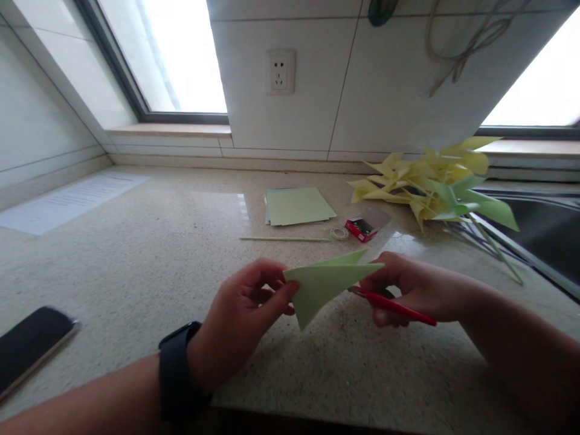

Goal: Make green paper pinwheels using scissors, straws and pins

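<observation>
A light green sheet of paper (324,287), bent into pointed flaps, is pinched at its left corner by my left hand (256,302), which wears a dark watch (179,368). My right hand (403,290) is closed around red-handled scissors (399,307). The scissors' metal end lies close to the paper's lower right edge; most of the blades is hidden, so I cannot tell if they touch. Behind the hands a thin pale green stick (285,238) lies on the counter, beside a roll of tape (339,233) and a small red box (361,229).
A stack of square coloured paper (299,206) lies farther back on the speckled counter (181,260). Several yellow pinwheels (389,181) and a green pinwheel (466,199) are piled beside the sink (544,223). A dark phone (34,344) and a printed sheet (67,199) lie at left.
</observation>
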A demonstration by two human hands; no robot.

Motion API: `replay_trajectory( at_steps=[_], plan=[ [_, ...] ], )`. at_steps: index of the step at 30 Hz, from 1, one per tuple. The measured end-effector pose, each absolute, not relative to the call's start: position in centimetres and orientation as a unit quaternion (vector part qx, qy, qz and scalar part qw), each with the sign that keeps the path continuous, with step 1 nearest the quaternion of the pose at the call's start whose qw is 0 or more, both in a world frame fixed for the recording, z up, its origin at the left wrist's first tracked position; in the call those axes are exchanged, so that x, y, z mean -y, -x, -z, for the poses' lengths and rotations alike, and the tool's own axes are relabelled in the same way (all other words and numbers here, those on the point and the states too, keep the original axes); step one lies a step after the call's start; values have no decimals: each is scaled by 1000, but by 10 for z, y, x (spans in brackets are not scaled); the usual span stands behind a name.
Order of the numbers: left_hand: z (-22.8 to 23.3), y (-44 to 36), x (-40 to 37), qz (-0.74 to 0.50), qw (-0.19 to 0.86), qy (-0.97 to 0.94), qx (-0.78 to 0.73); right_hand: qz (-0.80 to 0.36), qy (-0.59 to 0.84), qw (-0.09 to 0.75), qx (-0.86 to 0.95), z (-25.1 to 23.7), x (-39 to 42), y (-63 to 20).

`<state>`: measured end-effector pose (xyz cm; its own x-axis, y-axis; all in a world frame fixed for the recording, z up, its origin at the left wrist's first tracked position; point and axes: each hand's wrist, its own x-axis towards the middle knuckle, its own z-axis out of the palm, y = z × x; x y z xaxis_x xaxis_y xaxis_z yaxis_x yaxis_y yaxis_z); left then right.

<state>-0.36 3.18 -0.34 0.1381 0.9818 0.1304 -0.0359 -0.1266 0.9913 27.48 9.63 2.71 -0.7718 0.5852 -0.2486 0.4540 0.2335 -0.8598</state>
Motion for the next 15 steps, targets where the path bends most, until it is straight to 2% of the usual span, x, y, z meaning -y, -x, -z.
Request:
replay_trajectory(
  at_steps=[4,9,15],
  plan=[
    [5,1,-32,-508,549,-525,-406,-386,349,68,851,-25,-96,-267],
    [7,0,-33,-514,566,-531,-365,-337,371,63,863,-23,-93,-260],
    [10,3,-34,-465,593,-554,-353,-308,368,52,876,-24,-91,-259]
  ],
)
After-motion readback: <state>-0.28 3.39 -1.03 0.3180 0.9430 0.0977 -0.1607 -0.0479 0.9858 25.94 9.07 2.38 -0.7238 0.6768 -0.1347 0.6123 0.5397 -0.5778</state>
